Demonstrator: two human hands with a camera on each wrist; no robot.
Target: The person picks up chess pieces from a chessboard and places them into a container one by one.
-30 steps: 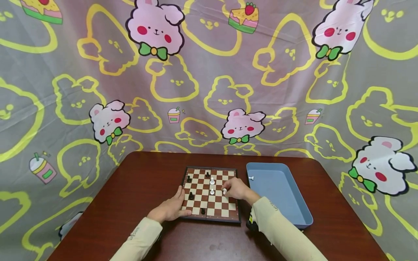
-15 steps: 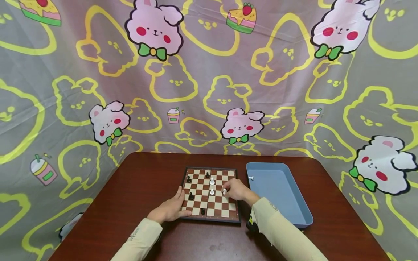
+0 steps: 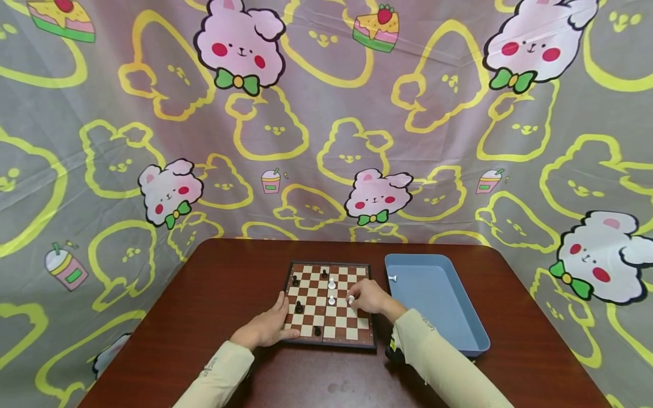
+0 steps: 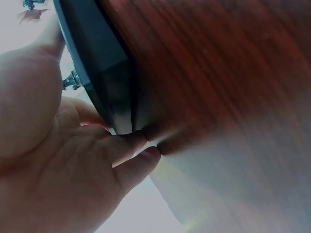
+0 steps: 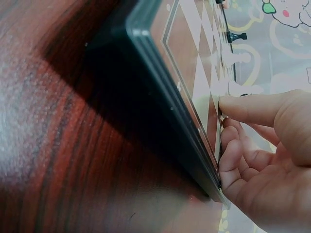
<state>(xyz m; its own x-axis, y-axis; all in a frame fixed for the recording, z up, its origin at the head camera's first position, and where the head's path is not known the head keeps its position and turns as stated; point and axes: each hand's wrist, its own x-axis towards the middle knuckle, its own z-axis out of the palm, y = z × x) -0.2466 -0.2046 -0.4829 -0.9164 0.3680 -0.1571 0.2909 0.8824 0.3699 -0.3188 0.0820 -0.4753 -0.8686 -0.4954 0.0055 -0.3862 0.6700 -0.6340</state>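
A brown-and-cream chessboard (image 3: 344, 322) lies on the table. My left hand (image 3: 264, 326) rests against its left edge, fingers extended and thumb near the front corner; the left wrist view shows the fingertips beside the dark board rim (image 4: 104, 63). Over the board's right half, my right hand (image 3: 371, 296) pinches a white chess piece (image 3: 351, 299) between thumb and fingers, low over a square. Most of that piece is hidden in the right wrist view. Two more white chess pieces, one (image 3: 331, 283) behind the other (image 3: 331, 300), stand near the centre fold.
Several black chess pieces, among them one at the back (image 3: 324, 273) and one in front (image 3: 317, 330), stand on the left half. To the right sits a blue tray (image 3: 461, 306), with a white chess piece (image 3: 392, 278) lying by its left wall. A patterned curtain (image 3: 316, 141) hangs behind the table.
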